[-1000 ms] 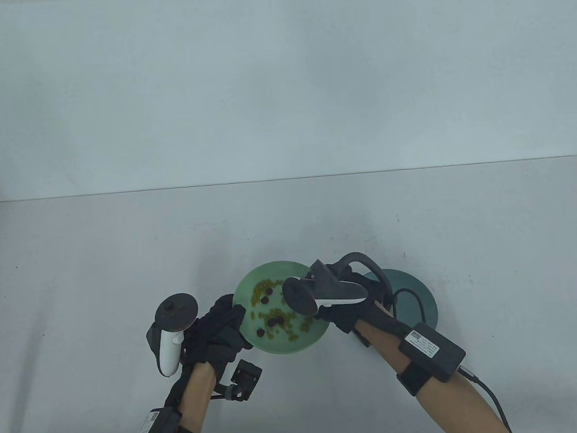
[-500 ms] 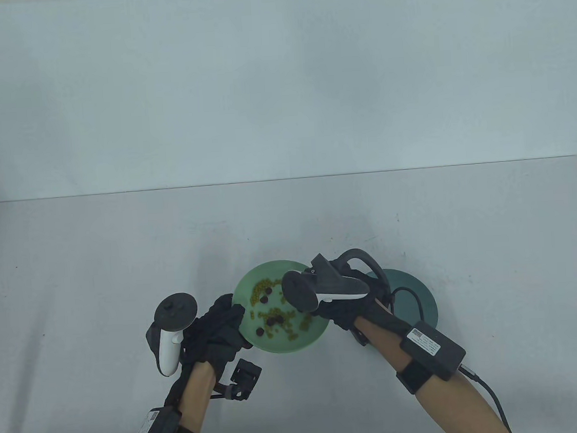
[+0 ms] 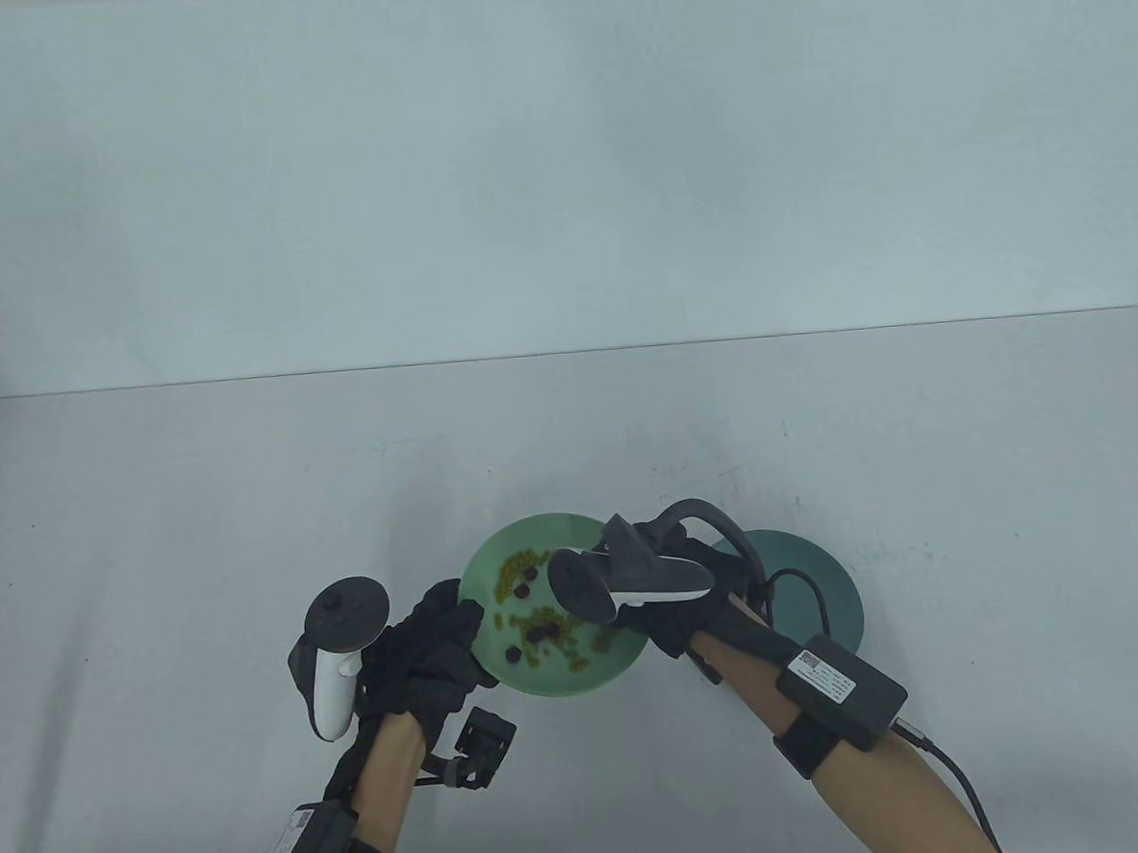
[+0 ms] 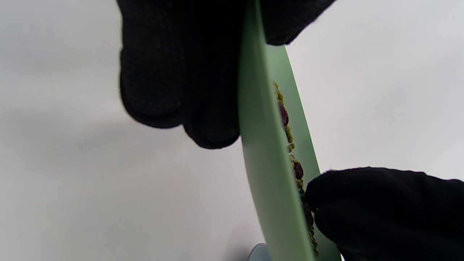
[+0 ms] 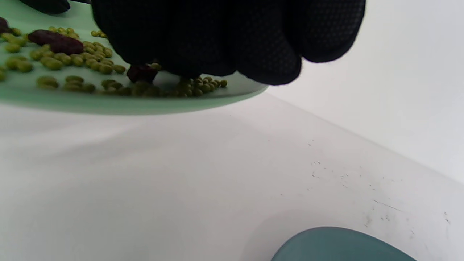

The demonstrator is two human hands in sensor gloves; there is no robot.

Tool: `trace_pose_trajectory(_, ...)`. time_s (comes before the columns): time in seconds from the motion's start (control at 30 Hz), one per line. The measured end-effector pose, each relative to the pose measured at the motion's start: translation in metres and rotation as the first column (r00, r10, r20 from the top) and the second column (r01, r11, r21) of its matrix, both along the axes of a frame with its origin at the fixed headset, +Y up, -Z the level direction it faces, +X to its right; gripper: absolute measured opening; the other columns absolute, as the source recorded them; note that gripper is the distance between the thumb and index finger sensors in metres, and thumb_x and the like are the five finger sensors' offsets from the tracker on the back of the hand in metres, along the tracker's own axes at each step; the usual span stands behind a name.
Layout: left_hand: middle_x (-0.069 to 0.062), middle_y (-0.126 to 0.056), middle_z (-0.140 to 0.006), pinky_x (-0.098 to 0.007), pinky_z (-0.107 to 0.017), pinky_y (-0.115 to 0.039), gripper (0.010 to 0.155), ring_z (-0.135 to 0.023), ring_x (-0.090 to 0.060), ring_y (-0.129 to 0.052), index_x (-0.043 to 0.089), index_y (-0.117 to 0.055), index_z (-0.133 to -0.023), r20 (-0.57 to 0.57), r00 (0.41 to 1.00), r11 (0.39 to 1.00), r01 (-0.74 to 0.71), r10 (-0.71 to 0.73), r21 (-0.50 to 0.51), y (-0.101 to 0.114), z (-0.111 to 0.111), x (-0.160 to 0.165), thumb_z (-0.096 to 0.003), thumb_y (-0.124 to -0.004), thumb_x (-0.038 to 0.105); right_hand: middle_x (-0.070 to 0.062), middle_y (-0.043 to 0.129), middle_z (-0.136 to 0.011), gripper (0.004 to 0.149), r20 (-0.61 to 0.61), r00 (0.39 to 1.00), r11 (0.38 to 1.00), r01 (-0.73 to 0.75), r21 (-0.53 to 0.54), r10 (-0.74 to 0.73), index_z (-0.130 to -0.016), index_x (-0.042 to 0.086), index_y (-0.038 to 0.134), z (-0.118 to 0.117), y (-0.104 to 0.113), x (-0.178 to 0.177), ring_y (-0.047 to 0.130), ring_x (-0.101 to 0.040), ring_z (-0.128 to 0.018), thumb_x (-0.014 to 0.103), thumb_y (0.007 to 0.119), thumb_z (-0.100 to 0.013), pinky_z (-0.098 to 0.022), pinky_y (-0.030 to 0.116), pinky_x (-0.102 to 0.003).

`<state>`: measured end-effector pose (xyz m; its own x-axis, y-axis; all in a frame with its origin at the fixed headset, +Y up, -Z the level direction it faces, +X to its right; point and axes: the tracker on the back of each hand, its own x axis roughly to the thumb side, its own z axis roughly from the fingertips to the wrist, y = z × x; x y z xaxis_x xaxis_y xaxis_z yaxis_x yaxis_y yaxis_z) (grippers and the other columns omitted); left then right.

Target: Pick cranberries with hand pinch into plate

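— What did the table view show?
— The left hand (image 3: 428, 647) held the green plate (image 3: 546, 683) by its left rim on the counter (image 3: 151, 529). The right hand (image 3: 673, 622) hovered over the cranberries (image 3: 543, 630); a teal plate (image 3: 819, 575) lay beside it.

— And the left wrist view?
— Its fingers (image 4: 203, 83) gripped the rim (image 4: 261, 145).

— The right wrist view?
— Fingers (image 5: 203, 40) bunched over a cranberry (image 5: 142, 72) among the green beans (image 5: 65, 59); whether they pinched it could not be told.
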<state>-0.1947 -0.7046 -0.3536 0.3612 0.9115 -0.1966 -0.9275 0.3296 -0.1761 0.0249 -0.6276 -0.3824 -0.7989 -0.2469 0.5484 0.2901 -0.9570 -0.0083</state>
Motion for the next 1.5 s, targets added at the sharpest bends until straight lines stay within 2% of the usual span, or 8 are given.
trace_pose_trajectory(0.73,-0.019,-0.083,-0.088,-0.033,-0.042,-0.097,0.054,-0.054,-0.023,-0.110,-0.004,-0.054,-0.106,-0.011,1.000,1.000,-0.024,0.024,0.005,0.002,-0.001,-0.004,-0.0601,-0.066,0.023,0.010,0.093,-0.057,0.045,-0.050,0.999,0.999,0.003,0.033,-0.001,-0.090,0.026,0.081,0.006,-0.005,-0.007,0.097,-0.011,-0.050,0.048,0.075,-0.051,-0.055,0.083,-0.043)
trace_pose_trajectory(0.97,-0.019,-0.083,-0.088,-0.033,-0.042,-0.097,0.054,-0.054,-0.023,-0.110,-0.004,-0.054,-0.106,-0.013,1.000,1.000,-0.028,0.028,0.007,0.002,-0.001,-0.005,-0.0601,-0.066,0.023,0.010,0.092,-0.059,0.048,-0.068,0.998,1.000,-0.006,0.013,0.007,-0.089,0.021,0.081,0.008,-0.006,-0.011,0.097,-0.011,-0.051,0.048,0.077,-0.051,-0.055,0.083,-0.043)
trace_pose_trajectory(1.5,-0.018,-0.083,-0.088,-0.033,-0.042,-0.097,0.054,-0.055,-0.022,-0.110,-0.003,-0.054,-0.106,-0.002,1.000,1.000,0.003,-0.003,0.010,0.000,-0.001,-0.004,-0.0602,-0.066,0.023,0.010,0.092,-0.058,0.046,-0.067,0.997,0.999,0.033,-0.019,-0.034,-0.089,0.023,0.083,0.007,-0.002,-0.010,0.096,-0.011,-0.051,0.048,0.079,-0.050,-0.055,0.083,-0.043)
